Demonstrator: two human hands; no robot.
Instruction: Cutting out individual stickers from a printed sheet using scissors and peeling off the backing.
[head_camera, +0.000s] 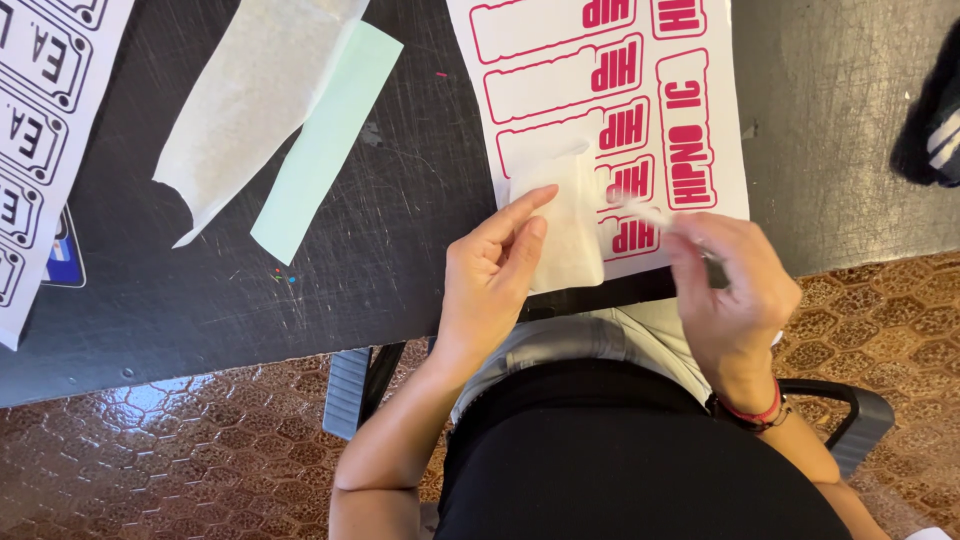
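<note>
1. A white sticker sheet (640, 120) with pink-red cut lettering lies on the dark, scratched table (400, 250), its near end running up to the table's front edge, right in front of the seated person.
2. The left hand (490, 280) rests at the sheet's near left corner, fingers stretched fairly straight and close together, with the fingertips (535, 205) pressing on a translucent whitish strip of film (565, 220) that lies over the sheet's lower labels.
3. The right hand (730, 285) is at the sheet's near right corner, blurred; its fingers are curled narrow around what looks like a thin, pale tool (645, 212) whose tip points left toward the film. What the tool is, I cannot tell.
4. Well to the left of the sheet lie a loose piece of whitish backing paper (240, 110) and, partly under it, a pale green strip (325, 140).
5. Farther left still, at the table's edge, sits another sheet of black-outlined labels (35, 90).
</note>
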